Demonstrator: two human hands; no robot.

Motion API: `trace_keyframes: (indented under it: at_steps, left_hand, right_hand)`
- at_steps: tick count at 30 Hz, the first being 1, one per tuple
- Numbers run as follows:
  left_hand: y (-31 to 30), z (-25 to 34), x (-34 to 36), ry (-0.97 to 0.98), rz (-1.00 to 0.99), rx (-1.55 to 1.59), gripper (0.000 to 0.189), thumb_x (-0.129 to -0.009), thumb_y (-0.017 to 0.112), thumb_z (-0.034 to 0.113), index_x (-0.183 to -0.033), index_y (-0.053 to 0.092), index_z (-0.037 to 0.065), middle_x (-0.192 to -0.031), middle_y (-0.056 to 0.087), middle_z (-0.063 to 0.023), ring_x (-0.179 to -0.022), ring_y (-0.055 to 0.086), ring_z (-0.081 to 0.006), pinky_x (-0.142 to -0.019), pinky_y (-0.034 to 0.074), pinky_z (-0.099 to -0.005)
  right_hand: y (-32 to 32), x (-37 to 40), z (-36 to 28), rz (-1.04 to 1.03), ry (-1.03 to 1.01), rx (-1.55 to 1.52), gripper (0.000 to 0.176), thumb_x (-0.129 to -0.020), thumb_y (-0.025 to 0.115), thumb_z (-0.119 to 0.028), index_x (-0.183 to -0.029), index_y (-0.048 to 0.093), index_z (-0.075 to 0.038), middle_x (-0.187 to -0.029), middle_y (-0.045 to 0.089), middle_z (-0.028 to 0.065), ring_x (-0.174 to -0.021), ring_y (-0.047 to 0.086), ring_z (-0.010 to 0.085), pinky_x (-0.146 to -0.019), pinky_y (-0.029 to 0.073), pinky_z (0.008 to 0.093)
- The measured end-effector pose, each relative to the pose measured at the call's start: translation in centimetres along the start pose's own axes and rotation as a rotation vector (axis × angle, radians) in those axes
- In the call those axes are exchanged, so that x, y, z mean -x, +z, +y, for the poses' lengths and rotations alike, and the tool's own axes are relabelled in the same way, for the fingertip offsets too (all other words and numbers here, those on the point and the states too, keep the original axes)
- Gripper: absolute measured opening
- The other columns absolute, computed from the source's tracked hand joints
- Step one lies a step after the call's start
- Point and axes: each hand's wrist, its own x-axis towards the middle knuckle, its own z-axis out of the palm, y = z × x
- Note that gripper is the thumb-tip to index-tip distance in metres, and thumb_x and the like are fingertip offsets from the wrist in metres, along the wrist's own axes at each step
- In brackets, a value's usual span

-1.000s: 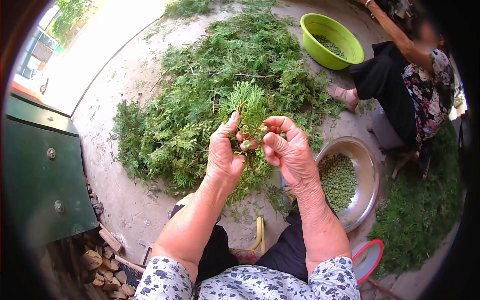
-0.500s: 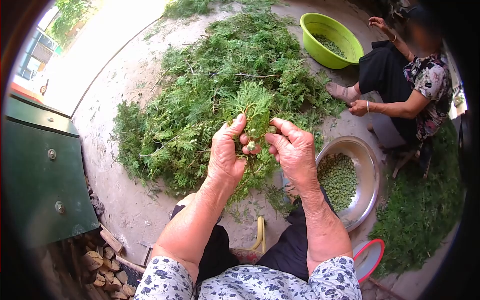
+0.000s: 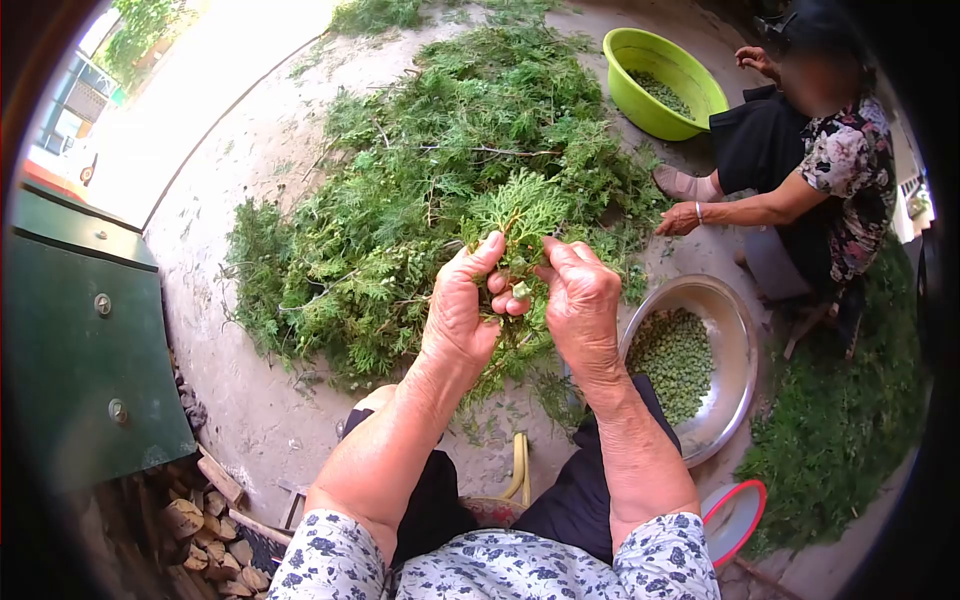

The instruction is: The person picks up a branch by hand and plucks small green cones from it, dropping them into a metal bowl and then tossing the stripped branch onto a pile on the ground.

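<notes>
- My left hand point(image 3: 462, 310) was clenched around the stem of a sprig point(image 3: 520, 215), which I held upright in front of me, above my knees.
- My right hand point(image 3: 580, 300) was pinched shut on the same sprig from the other side, fingertips meeting those of the left.
- A small green cone point(image 3: 521, 290) showed between the fingers of both hands; my fingers hid the rest of the stem.
- Behind the sprig, a big pile point(image 3: 400, 200) of the same green branches lay spread over the ground.
- A steel bowl point(image 3: 738, 350) sat on the ground just right of my right wrist, partly filled with green cones.
- A red-rimmed dish point(image 3: 735, 512) lay near it, by my right elbow.
- Another person sat at the far right, one hand point(image 3: 678, 220) down at the edge of the pile.
- A green bowl point(image 3: 648, 112) with some cones in it stood beyond that person's knee.
- More greenery point(image 3: 840, 430) was heaped right of the steel bowl.
- A green box point(image 3: 80, 340) stood at my left, with cut wood point(image 3: 200, 530) below it.
</notes>
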Motion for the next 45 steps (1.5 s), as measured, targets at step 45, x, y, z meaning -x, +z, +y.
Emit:
trace_keyframes:
  at_steps: [45]
  left_hand:
    - [-0.2,0.5,-0.2,0.22,0.042,-0.215,0.018,-0.084,0.062,0.018,-0.087,0.049,0.006,-0.06,0.05,-0.0033,-0.046,0.046,-0.0126,-0.044,0.041,-0.0261]
  right_hand:
    - [-1.2,-1.1,0.6,-0.379,0.58,-0.99,0.027,-0.078,0.069,-0.012,-0.1,0.057,-0.002,-0.078,0.063,0.0028,-0.059,0.052,0.0051,-0.046,0.036,0.0162]
